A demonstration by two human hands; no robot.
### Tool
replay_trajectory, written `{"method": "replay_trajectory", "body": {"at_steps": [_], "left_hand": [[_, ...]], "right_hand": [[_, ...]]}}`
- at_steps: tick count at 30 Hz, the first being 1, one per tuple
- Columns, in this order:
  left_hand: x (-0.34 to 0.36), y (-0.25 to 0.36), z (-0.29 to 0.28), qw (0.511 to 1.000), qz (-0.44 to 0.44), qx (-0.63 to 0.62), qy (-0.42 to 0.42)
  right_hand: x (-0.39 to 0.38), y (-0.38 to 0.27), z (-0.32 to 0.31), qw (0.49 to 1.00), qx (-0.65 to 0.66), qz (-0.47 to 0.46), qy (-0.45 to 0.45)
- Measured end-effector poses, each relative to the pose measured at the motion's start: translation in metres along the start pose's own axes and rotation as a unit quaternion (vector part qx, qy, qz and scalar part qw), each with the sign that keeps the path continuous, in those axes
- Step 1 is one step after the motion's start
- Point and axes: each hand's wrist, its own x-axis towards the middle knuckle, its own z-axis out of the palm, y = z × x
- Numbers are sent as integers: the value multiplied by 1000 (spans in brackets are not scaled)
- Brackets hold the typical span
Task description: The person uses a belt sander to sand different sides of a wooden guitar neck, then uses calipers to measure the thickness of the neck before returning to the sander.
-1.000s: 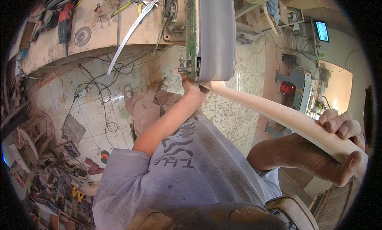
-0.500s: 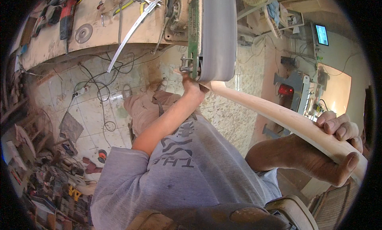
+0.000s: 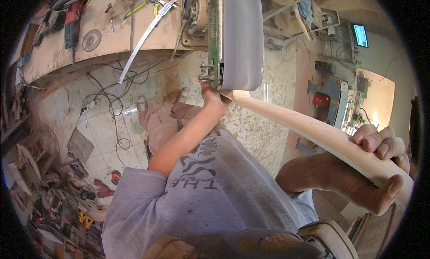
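Note:
A long, pale wooden piece [image 3: 293,121] slants from the belt sander to the lower right, with a narrower end at the left. That end passes just below the rounded nose of the grey sanding belt [image 3: 242,44]; whether they touch cannot be seen. My left hand [image 3: 211,97] is closed round the narrow end, beside the sander's green frame [image 3: 215,48], its fingers partly hidden. Near the far right end, my right hand [image 3: 380,158] grips the wide part, fingers over the top edge and thumb along the near side.
A workbench [image 3: 107,37] at the upper left bears an angle grinder [image 3: 72,24], a disc [image 3: 92,40] and a caliper [image 3: 150,35] jutting past its edge. Black cables [image 3: 117,98] tangle on the tiled floor. Clutter [image 3: 58,192] heaps at the lower left. A lit screen [image 3: 360,35] hangs at right.
The whole view has shifted slightly, with the sander a little further left. My two hands keep their grip on the wood, whose position against the belt looks nearly the same.

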Motion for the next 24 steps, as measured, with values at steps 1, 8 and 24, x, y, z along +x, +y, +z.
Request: {"method": "replay_trajectory", "body": {"at_steps": [1, 8, 24], "left_hand": [[3, 0, -3, 1000, 2, 1, -3], [13, -2, -14, 1000, 19, -12, -4], [-4, -1, 4, 999, -7, 1, 33]], "right_hand": [[0, -1, 1, 1000, 13, 4, 0], [-1, 6, -3, 996, 61, -45, -41], [4, 12, -8, 998, 37, -44, -39]]}}
